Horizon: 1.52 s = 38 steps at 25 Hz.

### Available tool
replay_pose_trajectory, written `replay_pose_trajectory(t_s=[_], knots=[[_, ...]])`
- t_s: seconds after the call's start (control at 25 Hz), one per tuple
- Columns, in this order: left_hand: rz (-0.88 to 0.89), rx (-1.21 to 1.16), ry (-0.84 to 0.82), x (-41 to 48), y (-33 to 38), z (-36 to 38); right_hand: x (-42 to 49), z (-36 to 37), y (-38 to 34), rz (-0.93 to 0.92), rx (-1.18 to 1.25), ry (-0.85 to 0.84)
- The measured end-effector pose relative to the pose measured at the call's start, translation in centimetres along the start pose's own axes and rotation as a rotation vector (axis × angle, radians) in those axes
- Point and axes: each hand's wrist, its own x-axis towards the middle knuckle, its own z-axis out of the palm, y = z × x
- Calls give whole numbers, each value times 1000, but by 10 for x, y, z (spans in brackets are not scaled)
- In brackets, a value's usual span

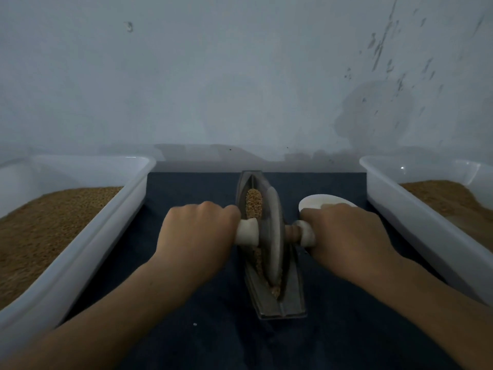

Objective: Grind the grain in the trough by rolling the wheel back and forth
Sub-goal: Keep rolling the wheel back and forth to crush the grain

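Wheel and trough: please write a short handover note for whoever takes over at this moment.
Left hand grips the left handle; right hand grips the right handle.
Wheel stands in the trough, about mid-length.
Grain lies in the groove on both sides of the wheel, whole-looking at the far end.
Done: unclear how much. Left: roll back and forth until fine.

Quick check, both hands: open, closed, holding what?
Left hand: closed around the wheel's left handle.
Right hand: closed around the right handle.
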Motion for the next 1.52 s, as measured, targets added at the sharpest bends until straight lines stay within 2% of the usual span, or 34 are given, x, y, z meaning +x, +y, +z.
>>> replay_pose_trajectory(t_s=[0.32,0.44,0.6,0.68,0.76,1.0,1.12,1.28,1.4,1.52], knots=[[-216,-46,-215,69,-9,42,94,25,-7,136,65,-132],[-168,-41,-140,44,-4,31,61,20,-3,81,88,-123],[7,-3,33,-1,-1,2,1,-1,-1,-14,9,45],[-1,6,-1,2,-1,2,1,-3,1,11,-15,4],[-37,42,-76,16,2,18,17,10,-1,80,62,-91],[-234,-68,-180,63,-9,45,92,19,-7,105,49,-141],[-182,-70,-121,33,-6,33,58,11,-4,50,53,-110],[24,-34,-3,-7,-3,1,1,-9,-2,-31,-29,29],[-16,1,-99,1,-1,8,8,1,-1,-5,-11,-34],[-143,14,-120,41,-4,33,52,24,-3,86,79,-66]])
